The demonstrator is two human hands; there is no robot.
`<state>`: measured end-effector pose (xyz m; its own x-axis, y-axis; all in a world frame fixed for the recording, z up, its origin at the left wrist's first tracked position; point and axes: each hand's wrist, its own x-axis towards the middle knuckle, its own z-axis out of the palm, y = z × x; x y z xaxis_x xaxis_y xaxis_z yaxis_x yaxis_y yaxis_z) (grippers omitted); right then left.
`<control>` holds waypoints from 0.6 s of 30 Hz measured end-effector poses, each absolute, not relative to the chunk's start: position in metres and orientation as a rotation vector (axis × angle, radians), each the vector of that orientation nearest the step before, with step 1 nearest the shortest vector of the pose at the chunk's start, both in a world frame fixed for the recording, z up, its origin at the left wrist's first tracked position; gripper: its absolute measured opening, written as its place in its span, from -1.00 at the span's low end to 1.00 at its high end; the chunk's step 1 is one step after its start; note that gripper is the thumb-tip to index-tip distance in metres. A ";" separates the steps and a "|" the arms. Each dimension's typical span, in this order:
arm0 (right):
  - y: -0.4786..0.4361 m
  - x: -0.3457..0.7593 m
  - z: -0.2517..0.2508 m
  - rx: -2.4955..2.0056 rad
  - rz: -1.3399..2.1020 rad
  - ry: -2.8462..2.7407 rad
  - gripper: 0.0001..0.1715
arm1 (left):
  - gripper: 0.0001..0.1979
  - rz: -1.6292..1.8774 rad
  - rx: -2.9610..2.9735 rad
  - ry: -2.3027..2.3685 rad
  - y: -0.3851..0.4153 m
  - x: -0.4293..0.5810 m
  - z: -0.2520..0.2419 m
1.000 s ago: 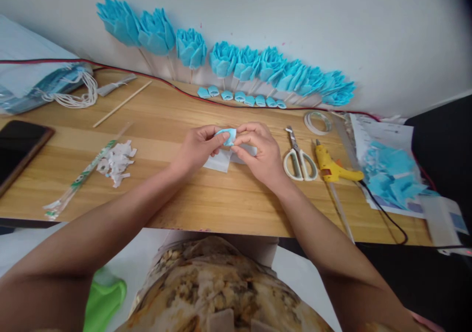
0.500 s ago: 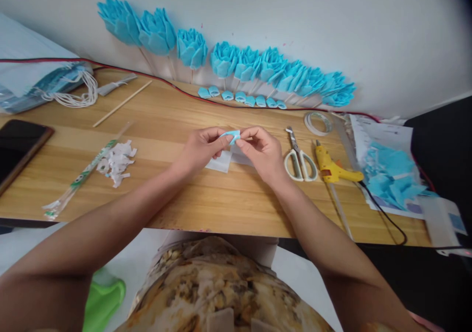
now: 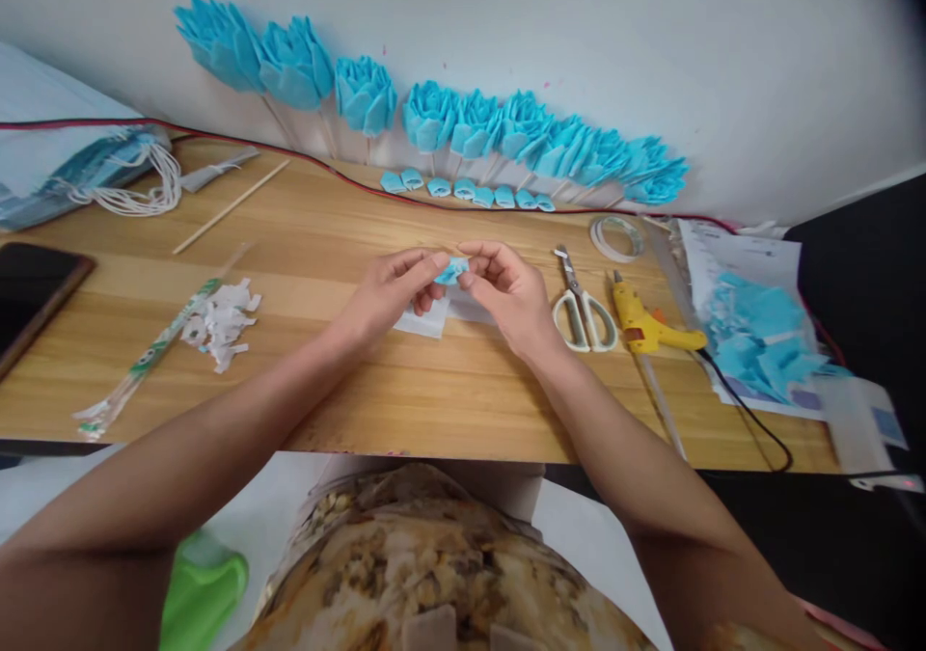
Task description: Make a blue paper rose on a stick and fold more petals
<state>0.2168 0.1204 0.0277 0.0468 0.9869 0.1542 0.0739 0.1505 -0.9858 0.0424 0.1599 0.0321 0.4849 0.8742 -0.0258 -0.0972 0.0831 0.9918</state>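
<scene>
Between my two hands, just above the middle of the wooden table (image 3: 347, 381), is a small rolled piece of blue felt (image 3: 453, 271). My left hand (image 3: 397, 289) pinches its left side between thumb and fingers. The fingertips of my right hand (image 3: 506, 289) close on its right side. Below the hands lie pale, translucent square pieces (image 3: 423, 318), partly covered by my fingers. Beyond them, a row of small blue felt rolls (image 3: 463, 190) sits along the back of the table.
Blue flowers (image 3: 366, 96) on sticks lean against the wall. Scissors (image 3: 585, 313), a tape roll (image 3: 616, 238) and a yellow glue gun (image 3: 647, 323) lie right, beside blue felt pieces (image 3: 759, 323). White scraps (image 3: 223, 323), a wooden stick (image 3: 231, 207) and a phone (image 3: 36, 294) lie left.
My fingers have shifted on the blue felt piece, which is turned so that more of its folded face shows. My left thumb now lies straighter along its left edge. The view has shifted slightly.
</scene>
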 end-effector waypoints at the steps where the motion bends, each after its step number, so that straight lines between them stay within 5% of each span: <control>1: 0.120 0.217 0.028 -1.164 1.023 -1.292 -0.66 | -0.58 0.852 1.278 0.782 0.160 0.042 0.031; 18: 0.119 0.221 0.027 -1.119 1.092 -1.380 -0.51 | -0.62 0.853 1.203 0.756 0.163 0.042 0.030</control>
<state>0.2207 0.1187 0.0274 -0.0622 0.9856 0.1570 0.0738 0.1615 -0.9841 0.0415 0.1629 0.0297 0.4859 0.8727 -0.0489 -0.1532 0.1401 0.9782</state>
